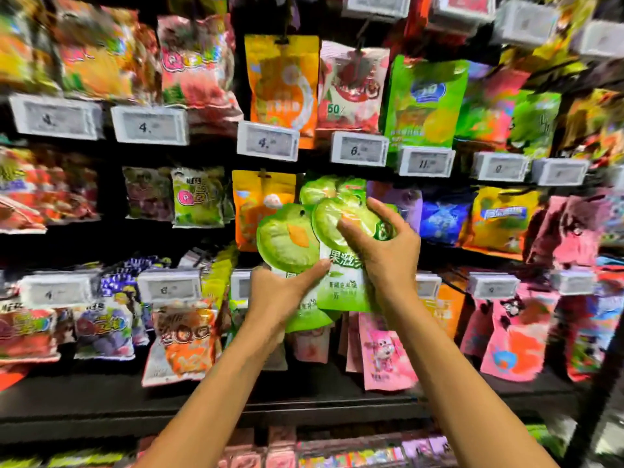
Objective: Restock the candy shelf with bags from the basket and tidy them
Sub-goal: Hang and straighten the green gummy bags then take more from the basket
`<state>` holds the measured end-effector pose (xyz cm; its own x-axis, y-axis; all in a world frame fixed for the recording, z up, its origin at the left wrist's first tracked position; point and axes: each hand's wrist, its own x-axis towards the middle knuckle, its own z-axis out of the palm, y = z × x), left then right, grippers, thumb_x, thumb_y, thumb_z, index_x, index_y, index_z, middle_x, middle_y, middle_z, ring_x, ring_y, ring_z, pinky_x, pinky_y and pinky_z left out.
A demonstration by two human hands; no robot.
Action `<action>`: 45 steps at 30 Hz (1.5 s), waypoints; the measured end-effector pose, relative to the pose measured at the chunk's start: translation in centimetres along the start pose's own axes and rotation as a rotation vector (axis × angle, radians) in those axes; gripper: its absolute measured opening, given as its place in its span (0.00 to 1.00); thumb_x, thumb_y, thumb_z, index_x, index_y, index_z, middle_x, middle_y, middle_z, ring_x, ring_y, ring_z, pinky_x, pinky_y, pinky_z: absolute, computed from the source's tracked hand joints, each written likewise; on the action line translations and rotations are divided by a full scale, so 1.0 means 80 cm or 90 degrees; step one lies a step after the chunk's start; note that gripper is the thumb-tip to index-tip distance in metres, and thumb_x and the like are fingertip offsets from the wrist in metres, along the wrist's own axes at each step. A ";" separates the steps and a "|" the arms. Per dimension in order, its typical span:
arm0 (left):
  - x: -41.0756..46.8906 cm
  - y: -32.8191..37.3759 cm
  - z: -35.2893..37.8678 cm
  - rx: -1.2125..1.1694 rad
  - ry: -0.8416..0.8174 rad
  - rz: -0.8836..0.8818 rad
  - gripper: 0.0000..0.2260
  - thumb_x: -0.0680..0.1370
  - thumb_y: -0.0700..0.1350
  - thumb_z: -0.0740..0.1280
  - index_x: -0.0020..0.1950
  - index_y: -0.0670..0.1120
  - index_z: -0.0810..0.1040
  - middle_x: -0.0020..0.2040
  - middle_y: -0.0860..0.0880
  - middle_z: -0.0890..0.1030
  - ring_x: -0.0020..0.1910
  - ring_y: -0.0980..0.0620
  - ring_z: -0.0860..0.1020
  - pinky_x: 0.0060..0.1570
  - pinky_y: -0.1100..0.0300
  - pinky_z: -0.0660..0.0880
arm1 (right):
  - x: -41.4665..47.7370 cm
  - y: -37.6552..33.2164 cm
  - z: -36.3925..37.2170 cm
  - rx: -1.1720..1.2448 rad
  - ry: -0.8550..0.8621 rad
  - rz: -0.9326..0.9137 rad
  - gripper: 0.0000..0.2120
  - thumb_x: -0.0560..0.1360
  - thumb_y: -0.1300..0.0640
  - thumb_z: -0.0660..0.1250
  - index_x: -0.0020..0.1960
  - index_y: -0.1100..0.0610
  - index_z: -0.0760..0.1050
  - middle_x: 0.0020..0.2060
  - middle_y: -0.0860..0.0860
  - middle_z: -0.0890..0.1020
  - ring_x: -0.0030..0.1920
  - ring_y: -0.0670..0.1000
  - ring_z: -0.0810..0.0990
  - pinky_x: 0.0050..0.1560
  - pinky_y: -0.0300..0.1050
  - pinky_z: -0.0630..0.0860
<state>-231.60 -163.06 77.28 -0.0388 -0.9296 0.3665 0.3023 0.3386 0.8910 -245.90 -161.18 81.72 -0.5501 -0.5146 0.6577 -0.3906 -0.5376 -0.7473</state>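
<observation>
Green bags (339, 288), two of them, are in our fingers in front of the middle row of the candy shelf (101, 396). Our right hand (388, 255) pinches the right bag (326, 219) near its rounded top, thumb on the face and forefinger curled over the edge. Our left hand (280, 295) grips the left bag (287, 238) low down, thumb laid across the front, the other fingers hidden behind it. Both holds are on slick film, and the left one is far from the top, so that bag could flop or twist as we lift it. The two bags overlap and touch, so pushing one forward could drag the other askew. Just behind them are the hung green bags (319, 189), and we cannot see the peg or the hanging hole in either bag we hold. Feeding a hole on by feel could miss, and a missed bag would likely drop toward the pink bags (385, 352) on the row below. A hard shove could also swing the hung ones or knock them off. The orange bag (256, 211) hangs just beside on the left and the purple bag (401, 197) on the right, so a wide wrist could skew either. We see no basket from here.
</observation>
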 end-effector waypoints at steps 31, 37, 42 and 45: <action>0.062 0.005 -0.010 -0.055 0.073 -0.052 0.20 0.55 0.46 0.80 0.45 0.43 0.83 0.41 0.45 0.87 0.40 0.46 0.86 0.37 0.48 0.82 | 0.099 0.033 0.045 -0.047 -0.050 0.008 0.30 0.60 0.42 0.79 0.61 0.43 0.80 0.55 0.49 0.82 0.57 0.49 0.81 0.59 0.54 0.77; 0.056 0.006 -0.016 -0.057 0.058 -0.036 0.22 0.55 0.48 0.81 0.46 0.43 0.84 0.42 0.45 0.87 0.41 0.47 0.86 0.35 0.52 0.82 | 0.097 0.032 0.044 -0.053 -0.046 0.018 0.31 0.60 0.42 0.80 0.61 0.45 0.80 0.56 0.50 0.82 0.58 0.49 0.80 0.60 0.53 0.76; 0.054 0.012 -0.021 -0.068 0.025 -0.011 0.23 0.53 0.49 0.81 0.46 0.44 0.83 0.43 0.45 0.87 0.41 0.49 0.86 0.34 0.58 0.80 | 0.100 0.032 0.046 -0.091 -0.029 0.023 0.31 0.60 0.42 0.79 0.61 0.47 0.80 0.54 0.50 0.81 0.55 0.51 0.80 0.59 0.52 0.76; 0.050 0.016 -0.020 -0.075 -0.013 -0.016 0.22 0.56 0.47 0.80 0.48 0.44 0.83 0.43 0.45 0.87 0.42 0.49 0.86 0.34 0.59 0.80 | 0.100 0.038 0.047 -0.142 -0.031 0.020 0.27 0.62 0.43 0.78 0.60 0.46 0.81 0.53 0.52 0.80 0.56 0.54 0.79 0.57 0.50 0.75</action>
<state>-229.80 -166.57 79.49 -0.0664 -0.9343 0.3502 0.4109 0.2942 0.8629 -248.74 -169.43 85.05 -0.5309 -0.5628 0.6336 -0.5300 -0.3629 -0.7664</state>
